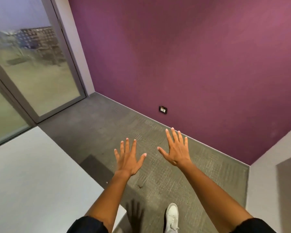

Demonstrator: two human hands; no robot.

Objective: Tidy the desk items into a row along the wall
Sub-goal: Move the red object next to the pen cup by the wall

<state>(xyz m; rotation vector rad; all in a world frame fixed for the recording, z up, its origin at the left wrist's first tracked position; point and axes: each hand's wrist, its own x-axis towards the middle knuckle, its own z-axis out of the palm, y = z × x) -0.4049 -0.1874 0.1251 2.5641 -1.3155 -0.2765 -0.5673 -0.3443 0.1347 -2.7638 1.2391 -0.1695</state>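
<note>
Left hand [128, 159] and right hand [176, 148]: two, both spread flat, empty, held over carpet [107, 132]. Desk [32, 174] at near left, visible part bare; desk items out of view. Purple wall [191, 64] far. Judged pre-start step; next: turn toward items, pick first. One shoe [172, 216], one socket [163, 109].

White desk [32, 179] sits at near left, its flat top bare and pale, one corner jutting toward the grey carpet. Purple wall [191, 64] runs across the far side, well apart from it.
</note>
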